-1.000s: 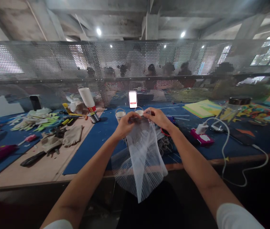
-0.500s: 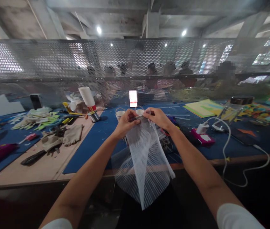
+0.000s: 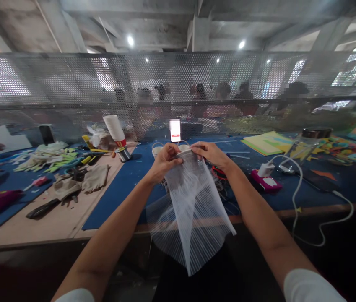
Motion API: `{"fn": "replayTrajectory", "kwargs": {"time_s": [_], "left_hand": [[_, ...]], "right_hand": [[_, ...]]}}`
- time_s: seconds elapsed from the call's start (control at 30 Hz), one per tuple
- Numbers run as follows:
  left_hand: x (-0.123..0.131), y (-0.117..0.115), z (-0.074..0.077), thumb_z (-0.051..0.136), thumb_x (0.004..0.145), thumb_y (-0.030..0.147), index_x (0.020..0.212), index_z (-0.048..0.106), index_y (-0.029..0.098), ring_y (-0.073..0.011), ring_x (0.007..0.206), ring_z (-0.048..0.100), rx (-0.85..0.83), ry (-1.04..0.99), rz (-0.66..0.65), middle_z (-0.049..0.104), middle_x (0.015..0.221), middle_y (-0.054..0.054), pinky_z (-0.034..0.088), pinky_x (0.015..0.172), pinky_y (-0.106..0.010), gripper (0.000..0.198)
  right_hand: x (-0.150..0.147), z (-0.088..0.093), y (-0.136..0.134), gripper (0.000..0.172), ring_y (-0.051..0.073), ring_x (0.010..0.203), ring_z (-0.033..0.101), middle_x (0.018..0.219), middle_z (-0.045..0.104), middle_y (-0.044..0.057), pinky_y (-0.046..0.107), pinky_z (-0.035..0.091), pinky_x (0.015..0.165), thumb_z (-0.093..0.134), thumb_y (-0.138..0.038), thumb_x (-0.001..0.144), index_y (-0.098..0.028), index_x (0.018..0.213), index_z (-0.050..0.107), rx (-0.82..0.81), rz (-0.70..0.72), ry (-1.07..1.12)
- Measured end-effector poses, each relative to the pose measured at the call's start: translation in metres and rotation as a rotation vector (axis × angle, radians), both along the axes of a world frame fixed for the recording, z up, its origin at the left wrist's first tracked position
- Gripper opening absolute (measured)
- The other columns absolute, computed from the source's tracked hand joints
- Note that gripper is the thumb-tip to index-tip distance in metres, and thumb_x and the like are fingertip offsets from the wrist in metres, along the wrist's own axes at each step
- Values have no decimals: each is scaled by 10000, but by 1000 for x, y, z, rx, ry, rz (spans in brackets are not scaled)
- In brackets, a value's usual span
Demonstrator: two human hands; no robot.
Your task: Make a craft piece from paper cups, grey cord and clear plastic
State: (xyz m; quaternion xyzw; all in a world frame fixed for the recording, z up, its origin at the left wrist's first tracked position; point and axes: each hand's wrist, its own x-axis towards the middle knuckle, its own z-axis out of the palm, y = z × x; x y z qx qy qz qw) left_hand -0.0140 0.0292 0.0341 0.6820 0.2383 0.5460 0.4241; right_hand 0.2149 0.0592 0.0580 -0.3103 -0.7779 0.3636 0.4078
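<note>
A sheer white striped mesh sheet (image 3: 193,201) hangs in folds from my two hands, past the table's front edge. My left hand (image 3: 164,161) pinches its gathered top edge between thumb and fingers. At the same top edge, a little to the right, my right hand (image 3: 211,153) is closed on the mesh with its fingertips. Just behind the hands stand two small white cups with looped handles, the left cup (image 3: 157,151) and the right cup (image 3: 184,147), both partly hidden. A tangle of thin cords (image 3: 220,182) lies on the table behind the mesh.
A lit phone (image 3: 175,130) stands against the perforated screen (image 3: 171,75). On the left are stacked paper cups (image 3: 114,128), work gloves (image 3: 96,178) and scissors. To the right lie a purple power strip (image 3: 266,180), a white cable, coloured paper (image 3: 267,143) and a clear jar (image 3: 310,144). Other people's hands show at both sides.
My right hand has shifted slightly, drawing the mesh's right side a little outward so it spreads wider. My left hand keeps its pinch. Another person's hand has appeared at the far left.
</note>
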Motion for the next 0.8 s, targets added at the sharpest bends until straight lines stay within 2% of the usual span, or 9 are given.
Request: {"fn": "replayTrajectory", "kwargs": {"time_s": [0.23, 0.37, 0.47, 0.63, 0.73, 0.8], "left_hand": [[-3, 1, -2, 816, 797, 243, 1042, 630, 206, -134, 872, 618, 5, -5, -98, 663, 980, -32, 485, 761, -252, 310], [-4, 2, -2, 811, 790, 229, 1100, 686, 188, -146, 934, 622, -2, 12, -85, 684, 1032, -53, 480, 807, -252, 338], [-3, 1, -1, 797, 761, 199, 1094, 693, 182, -152, 924, 623, -20, 15, -42, 694, 1029, -55, 473, 780, -254, 350], [1, -3, 2, 734, 723, 156, 977, 661, 176, -133, 817, 602, -40, 67, 74, 683, 918, -18, 442, 734, -253, 265], [4, -5, 1, 708, 785, 241, 928, 654, 173, -145, 813, 609, -14, 112, 170, 674, 876, -18, 451, 748, -269, 167], [7, -5, 0, 729, 816, 326, 944, 652, 175, -156, 833, 625, 5, 124, 235, 684, 896, -28, 469, 772, -281, 212]], "right_hand": [[4, -1, 3, 320, 118, 558, 487, 648, 567, -34, 260, 386, 539, 642, -471, 927, -193, 1076, 696, -49, 48, 0], [4, -3, 4, 296, 106, 536, 462, 636, 549, -43, 259, 372, 541, 648, -480, 929, -198, 1013, 672, -43, 65, 8], [2, -4, 4, 273, 109, 540, 462, 634, 538, -45, 261, 374, 544, 649, -472, 930, -203, 975, 661, -20, 56, 24], [-5, -5, -2, 257, 115, 559, 472, 636, 536, -44, 268, 385, 581, 645, -457, 932, -201, 941, 666, 38, 31, -14], [-11, -7, -4, 253, 125, 609, 518, 697, 577, -25, 274, 405, 618, 644, -445, 928, -192, 931, 666, 92, 22, -34], [-14, -9, -4, 254, 130, 640, 540, 735, 598, -12, 277, 414, 640, 635, -439, 931, -187, 914, 666, 121, 6, -42]]}}
